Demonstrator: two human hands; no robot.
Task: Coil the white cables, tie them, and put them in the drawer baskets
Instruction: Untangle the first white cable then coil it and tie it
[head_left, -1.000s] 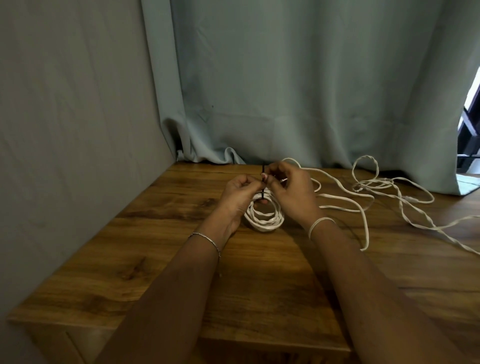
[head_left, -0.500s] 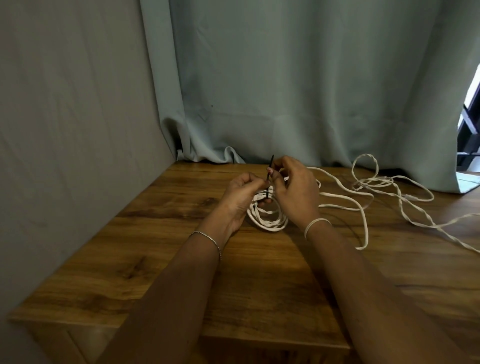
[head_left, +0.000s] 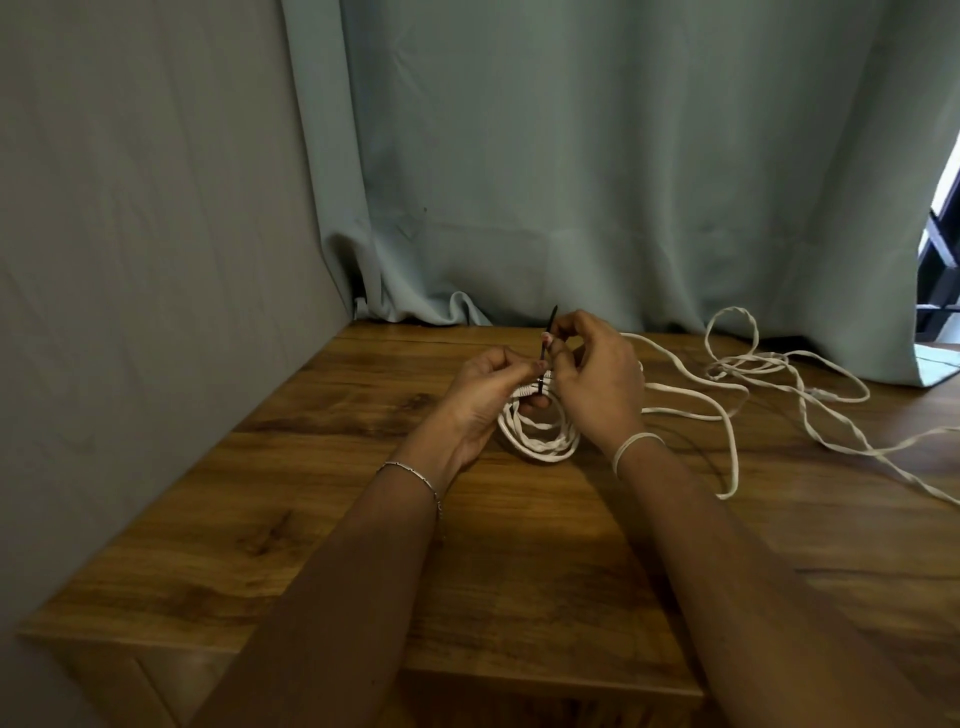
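Where the coil (head_left: 540, 441) of white cable lies on the wooden tabletop (head_left: 363, 519) in the head view, both hands meet over its far edge. The left hand (head_left: 483, 395) has its fingers curled and pinches the coil's far side, right where a black tie (head_left: 542, 387) wraps the strands; whether its fingertips also touch the tie is hard to tell. The right hand (head_left: 597, 384) pinches the tie's thin tail between thumb and fingers, and the tail stands up above the coil. Right of the coil, loose cable (head_left: 753, 364) sprawls in wide loops across the tabletop. Behind the coil hangs a pale curtain (head_left: 571, 182); to its left stands a grey wall (head_left: 130, 260).
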